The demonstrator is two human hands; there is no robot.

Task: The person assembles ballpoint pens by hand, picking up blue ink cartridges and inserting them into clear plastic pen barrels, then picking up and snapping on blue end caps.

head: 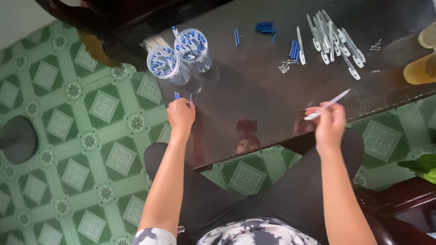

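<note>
My left hand (180,114) rests on the dark glossy table (254,90) near its left edge, fingers closed on a few small blue pen parts (177,95) that stick up above the knuckles. A clear white pen barrel (328,104) is pinched in my right hand (330,122), which is raised over the table's near edge, and the barrel points up and to the right. Two clear round tubs (169,64) (194,47) filled with blue and white pen parts stand just beyond my left hand.
Loose blue parts (264,27) and small metal springs (284,68) lie at the table's middle back. A heap of clear pen barrels (334,38) lies at the back right. Green patterned floor tiles (91,136) lie left of the table. My dark-trousered legs are below.
</note>
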